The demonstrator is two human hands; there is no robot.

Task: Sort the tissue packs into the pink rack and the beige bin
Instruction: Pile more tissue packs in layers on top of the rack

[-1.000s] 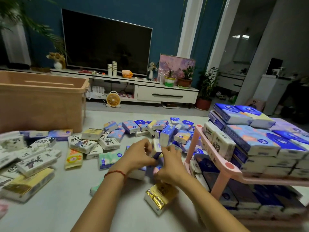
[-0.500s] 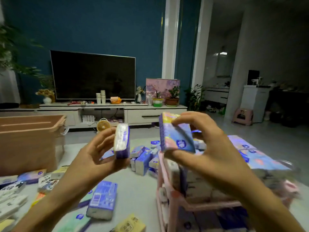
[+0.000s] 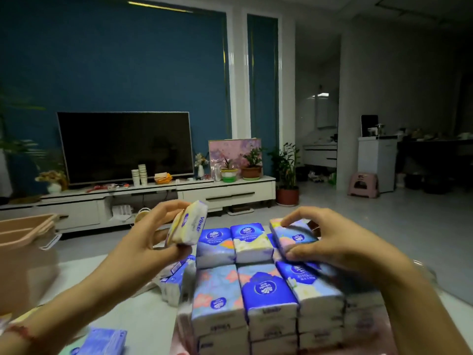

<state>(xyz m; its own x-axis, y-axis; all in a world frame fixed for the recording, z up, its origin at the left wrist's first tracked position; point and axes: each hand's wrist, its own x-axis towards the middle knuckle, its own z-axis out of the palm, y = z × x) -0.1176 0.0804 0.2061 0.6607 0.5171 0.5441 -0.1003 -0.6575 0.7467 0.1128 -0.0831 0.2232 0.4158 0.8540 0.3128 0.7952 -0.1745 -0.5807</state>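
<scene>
We see the left hand (image 3: 151, 242) raised above the surface (image 3: 133, 311), pinching a Vinda tissue pack (image 3: 190, 224) end to end, with the thumb under its lower end and the fingers over its upper end. The pack stands on edge. Its long axis rises steeply up and to the right, and its printed face is turned rightward.

The right hand (image 3: 332, 242) grips a blue-and-pink tissue pack (image 3: 294, 238), forefinger at the far end and thumb at the near end. This pack lies nearly flat, printed face up, with its long axis running away from us. It sits at the far right corner atop the stacked tissue packs (image 3: 256, 285), just beside the back row.

Loose packs (image 3: 176, 283) lie between the left forearm and the stack. The beige bin (image 3: 25, 226) stands at the left edge, well apart.
</scene>
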